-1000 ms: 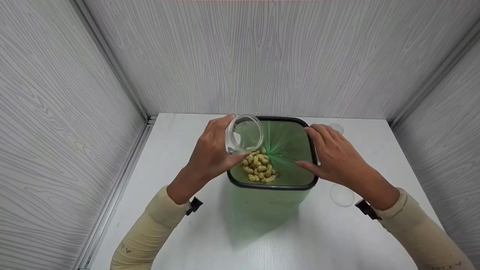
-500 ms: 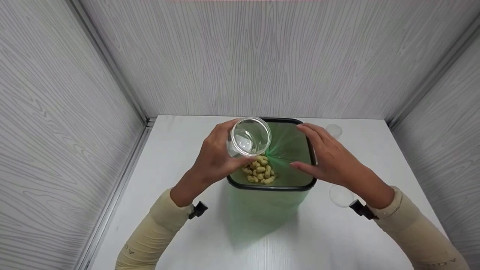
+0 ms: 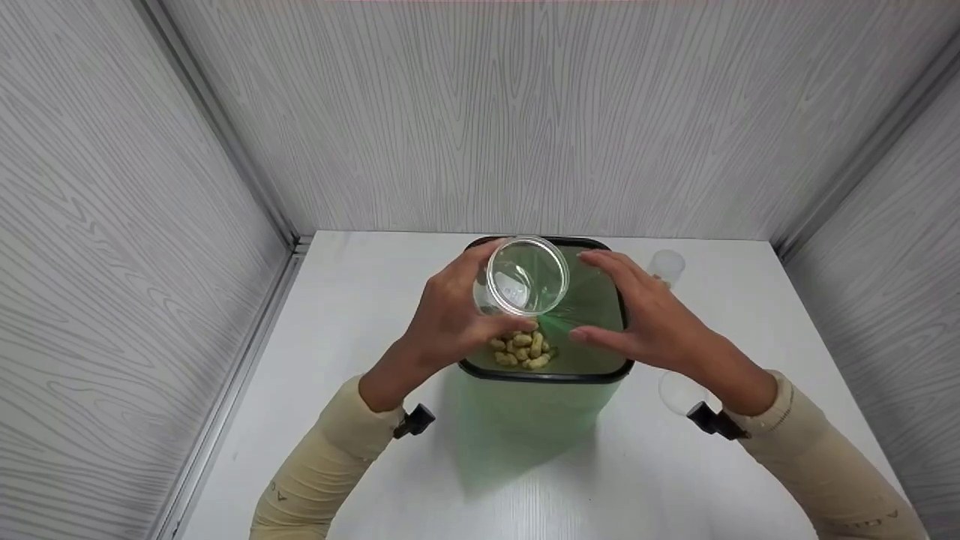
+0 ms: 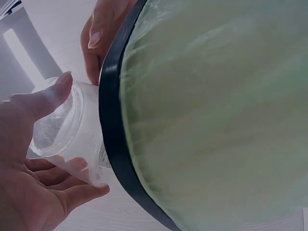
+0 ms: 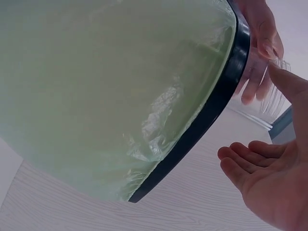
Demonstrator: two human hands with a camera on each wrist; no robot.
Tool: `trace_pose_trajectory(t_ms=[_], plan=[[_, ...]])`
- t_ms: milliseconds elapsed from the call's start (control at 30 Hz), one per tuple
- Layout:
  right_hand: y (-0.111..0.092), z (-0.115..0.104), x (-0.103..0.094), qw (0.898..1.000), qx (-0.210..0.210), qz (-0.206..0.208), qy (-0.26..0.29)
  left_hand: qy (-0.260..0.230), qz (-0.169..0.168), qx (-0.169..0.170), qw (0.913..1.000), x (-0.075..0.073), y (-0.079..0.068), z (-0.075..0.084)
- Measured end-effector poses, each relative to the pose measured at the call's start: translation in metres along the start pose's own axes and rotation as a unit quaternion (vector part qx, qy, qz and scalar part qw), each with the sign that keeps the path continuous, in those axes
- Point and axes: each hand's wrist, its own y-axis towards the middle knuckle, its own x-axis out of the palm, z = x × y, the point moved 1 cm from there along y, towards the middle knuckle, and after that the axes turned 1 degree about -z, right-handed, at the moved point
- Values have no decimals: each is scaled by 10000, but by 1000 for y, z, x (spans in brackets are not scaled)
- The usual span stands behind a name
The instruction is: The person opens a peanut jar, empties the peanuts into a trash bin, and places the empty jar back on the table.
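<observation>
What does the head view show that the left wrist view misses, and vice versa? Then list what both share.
Head view only: the peanuts, the sleeves and a clear disc.

Left wrist view only: a bright strip of light and the palm side of the left hand.

Both: the left hand holding the clear jar, the right hand, and the black-rimmed bin with its green bag.

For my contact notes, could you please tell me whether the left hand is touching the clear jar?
Touching: the left wrist view shows the left hand gripping the clear jar, thumb on one side and fingers on the other.
</observation>
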Motion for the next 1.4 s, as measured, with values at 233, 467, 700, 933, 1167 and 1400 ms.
trace_pose_trajectory(t_ms=[233, 467, 700, 933, 1167, 1400], plan=[[5, -3, 4, 9989, -284, 260, 262, -296, -6, -76, 9995, 4, 3, 4], [11, -5, 13, 9955, -681, 430, 509, -465, 33, -20, 9989, 8, 5, 8], [14, -5, 16, 9900, -847, 636, 935, -879, -1, -223, 9959, 15, 5, 7], [14, -7, 17, 9882, -768, 662, 1150, -1147, -111, -383, 9926, 18, 6, 7], [14, -10, 17, 9871, -559, 653, 1347, -1207, -198, -527, 9911, 20, 8, 8], [15, -10, 18, 9859, -379, 654, 1493, -978, -279, -554, 9933, 19, 8, 8]])
